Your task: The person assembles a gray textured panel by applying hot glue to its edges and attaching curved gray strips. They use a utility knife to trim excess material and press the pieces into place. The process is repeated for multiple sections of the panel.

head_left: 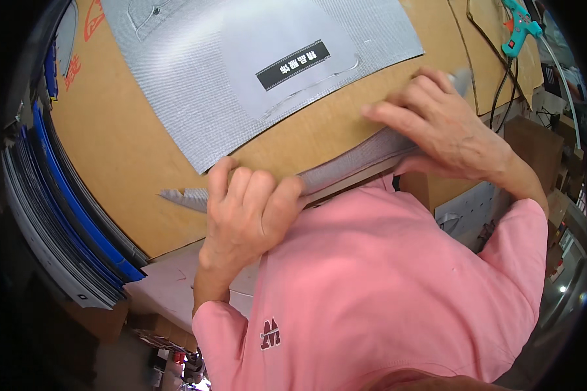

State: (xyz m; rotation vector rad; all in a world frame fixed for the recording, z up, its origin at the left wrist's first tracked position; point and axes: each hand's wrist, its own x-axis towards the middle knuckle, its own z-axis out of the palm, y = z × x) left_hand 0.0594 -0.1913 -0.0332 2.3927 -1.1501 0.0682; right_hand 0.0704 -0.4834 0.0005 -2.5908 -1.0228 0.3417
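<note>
A narrow strip of grey woven sheet (pixel 352 159), with a paler band along its near side, lies along the near edge of the work table. My left hand (pixel 248 208) is closed over its left part, knuckles up, and the strip's pointed end sticks out past the fingers. Toward the other end, my right hand (pixel 437 127) grips the strip, its index finger stretched leftward and the other fingers curled. A blurred grey tip shows beyond that hand. Just past both hands lies a large grey woven sheet (pixel 182 78) bearing a black printed label (pixel 293 64).
The brown table top (pixel 124 176) has red marks at its far left. Stacked grey and blue sheets (pixel 85 215) stand along the left edge. A teal glue gun (pixel 520 29) with cables lies at the far right. Cardboard boxes (pixel 535 146) stand right of the table.
</note>
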